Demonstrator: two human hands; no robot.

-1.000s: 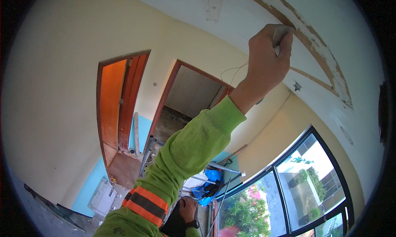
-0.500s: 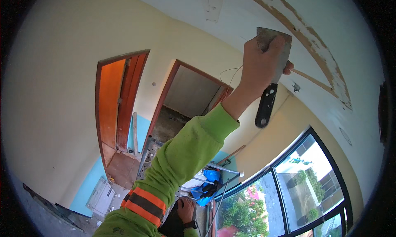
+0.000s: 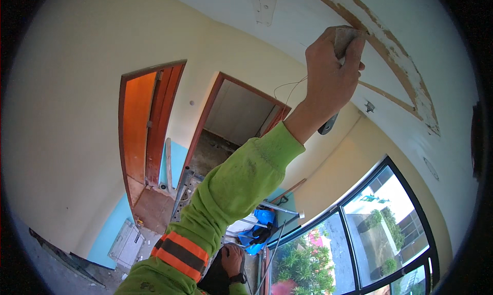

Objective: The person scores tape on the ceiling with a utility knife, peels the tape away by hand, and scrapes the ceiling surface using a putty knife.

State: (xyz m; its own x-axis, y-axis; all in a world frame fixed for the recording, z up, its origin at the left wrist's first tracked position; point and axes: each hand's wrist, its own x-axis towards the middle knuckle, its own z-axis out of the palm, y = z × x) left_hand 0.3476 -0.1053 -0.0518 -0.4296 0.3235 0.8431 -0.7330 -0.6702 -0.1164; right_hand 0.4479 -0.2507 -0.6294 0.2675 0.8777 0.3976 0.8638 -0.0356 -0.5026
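My left hand is raised high toward the ceiling, closed around a putty knife. The grey blade shows between thumb and fingers, and the tip of its black handle sticks out below the wrist. The blade end is beside a curved brown strip in the white ceiling, its edges ragged and flaking; whether they touch I cannot tell. Low down, my right hand, with a dark watch at the wrist, rests on something black. Its fingers are mostly hidden.
An orange-brown door stands at the left, beside a dark-framed doorway. Thin wires hang near my raised forearm. Metal poles and blue plastic items are below, next to a black-framed window. Debris lies on the floor.
My left hand has moved up slightly and turned, bringing the putty knife closer to the brown strip. The handle is now mostly behind my wrist. My right hand has stayed put.
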